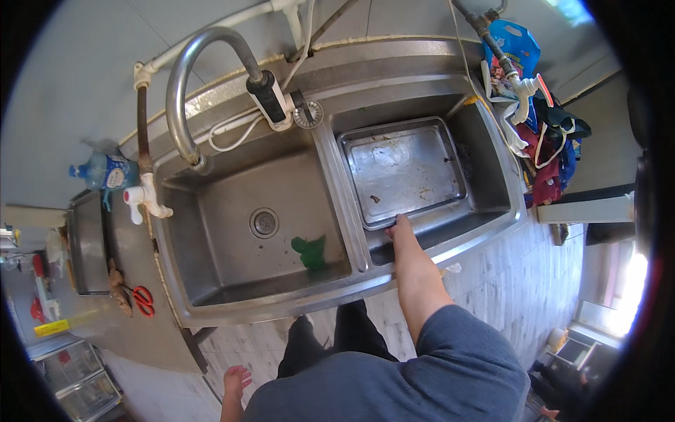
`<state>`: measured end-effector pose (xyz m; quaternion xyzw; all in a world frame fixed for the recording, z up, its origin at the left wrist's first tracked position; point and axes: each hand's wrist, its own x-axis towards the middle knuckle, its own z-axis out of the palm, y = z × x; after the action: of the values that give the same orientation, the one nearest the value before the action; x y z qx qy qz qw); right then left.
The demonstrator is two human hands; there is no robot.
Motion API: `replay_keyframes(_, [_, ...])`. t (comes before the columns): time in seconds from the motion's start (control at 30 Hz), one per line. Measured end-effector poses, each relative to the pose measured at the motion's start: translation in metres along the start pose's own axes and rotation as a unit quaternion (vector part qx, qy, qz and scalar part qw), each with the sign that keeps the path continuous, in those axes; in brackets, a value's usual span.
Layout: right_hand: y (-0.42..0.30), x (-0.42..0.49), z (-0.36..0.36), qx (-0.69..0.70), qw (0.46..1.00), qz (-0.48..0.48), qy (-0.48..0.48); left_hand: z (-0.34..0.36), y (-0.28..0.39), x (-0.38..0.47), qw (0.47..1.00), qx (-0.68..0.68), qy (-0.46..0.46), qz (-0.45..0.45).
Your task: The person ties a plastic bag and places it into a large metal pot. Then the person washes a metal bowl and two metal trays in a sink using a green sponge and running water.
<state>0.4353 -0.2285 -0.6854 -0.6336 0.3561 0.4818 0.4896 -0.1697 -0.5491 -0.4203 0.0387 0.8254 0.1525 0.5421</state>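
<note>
A rectangular stainless steel tray (403,171) rests in the right basin (490,179) of a double sink. Brown scraps and stains mark its surface. My right hand (399,226) grips the tray's near rim; part of the fingers is hidden behind the wrist. In the left basin (237,195), a crumpled green scouring cloth (310,252) lies to the right of the round drain (263,223). My left hand (237,379) hangs low beside my body with its fingers apart and nothing in it.
A curved metal faucet (182,79) arches over the left basin. White taps (145,198) stick out at the left and right (524,92). Red-handled scissors (142,301) and another metal tray (89,242) lie on the left counter. A blue bag (514,45) stands at the back right.
</note>
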Motion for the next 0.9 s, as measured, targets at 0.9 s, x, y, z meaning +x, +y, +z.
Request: replay_keyframes(0.9, [0.039,-0.448,-0.174,-0.233,0.947,-0.143,-0.17,0.159,0.33,0.0,0.808,-0.066,-0.558,0.178])
